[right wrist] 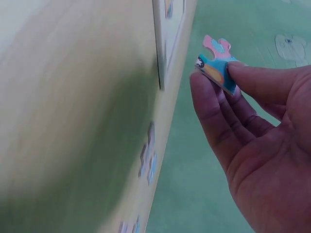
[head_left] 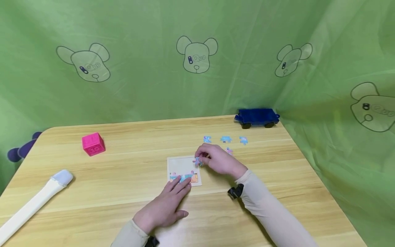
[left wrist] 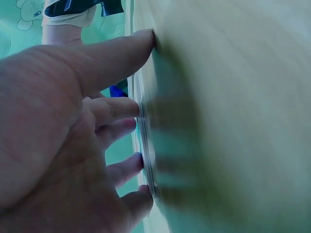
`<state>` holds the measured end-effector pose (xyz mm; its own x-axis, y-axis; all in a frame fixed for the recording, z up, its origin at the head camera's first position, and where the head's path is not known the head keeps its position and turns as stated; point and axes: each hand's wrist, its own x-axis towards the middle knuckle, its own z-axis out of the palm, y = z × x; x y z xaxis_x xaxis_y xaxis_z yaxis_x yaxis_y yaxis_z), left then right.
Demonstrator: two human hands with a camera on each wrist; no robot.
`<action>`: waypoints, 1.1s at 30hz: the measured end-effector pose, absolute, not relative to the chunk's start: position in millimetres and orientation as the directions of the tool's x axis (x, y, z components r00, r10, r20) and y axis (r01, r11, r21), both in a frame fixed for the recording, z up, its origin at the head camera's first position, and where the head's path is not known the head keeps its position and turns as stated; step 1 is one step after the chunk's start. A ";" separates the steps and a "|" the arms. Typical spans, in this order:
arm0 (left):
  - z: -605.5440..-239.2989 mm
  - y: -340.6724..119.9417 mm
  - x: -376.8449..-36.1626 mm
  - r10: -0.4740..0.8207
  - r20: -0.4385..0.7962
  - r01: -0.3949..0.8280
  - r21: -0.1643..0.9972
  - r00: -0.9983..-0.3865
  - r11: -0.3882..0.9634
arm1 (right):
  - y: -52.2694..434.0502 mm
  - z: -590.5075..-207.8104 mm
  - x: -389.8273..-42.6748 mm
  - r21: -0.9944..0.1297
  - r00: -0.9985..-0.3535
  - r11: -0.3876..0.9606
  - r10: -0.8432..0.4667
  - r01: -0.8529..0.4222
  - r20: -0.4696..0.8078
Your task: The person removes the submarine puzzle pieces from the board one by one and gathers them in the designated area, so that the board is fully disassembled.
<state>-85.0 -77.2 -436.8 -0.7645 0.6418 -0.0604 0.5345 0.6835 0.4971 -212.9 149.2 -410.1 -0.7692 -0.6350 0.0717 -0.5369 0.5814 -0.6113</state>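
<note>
A white square puzzle frame (head_left: 184, 161) lies on the table, with several joined pieces (head_left: 194, 177) along its near edge. My left hand (head_left: 168, 206) is spread flat, its fingertips resting on the near side of the frame and partly covering those pieces. In my right hand (head_left: 220, 160), thumb and fingers pinch a puzzle piece (right wrist: 216, 68), blue and pink with an orange patch, over the frame's right edge. Beyond that hand lie loose puzzle pieces, among them a blue one (head_left: 226, 139), another (head_left: 243, 140) and a small one (head_left: 207, 139). A pinkish piece (head_left: 229, 151) is partly hidden by the right hand.
A pink cube (head_left: 93, 144) sits at the back left of the wooden table (head_left: 129, 147). A dark blue toy wagon (head_left: 257, 117) stands at the back right corner. A long white object with a pale blue end (head_left: 62, 177) reaches in from the left. Green cloth hangs behind.
</note>
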 end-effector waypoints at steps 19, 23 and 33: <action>-435.9 -80.5 -84.5 0.632 -0.062 0.516 0.520 -0.772 0.681 | 238.1 -395.5 -232.3 -0.685 -0.917 0.657 -0.397 -0.314 0.040; -435.8 -79.7 -84.4 0.634 -0.061 0.517 0.520 -0.771 0.680 | 258.3 -402.0 -237.8 -0.681 -0.930 0.676 -0.368 -0.282 0.020; -434.6 -77.8 -83.7 0.631 -0.069 0.515 0.514 -0.772 0.686 | 293.5 -417.0 -251.8 -0.694 -0.925 0.694 -0.364 -0.194 -0.105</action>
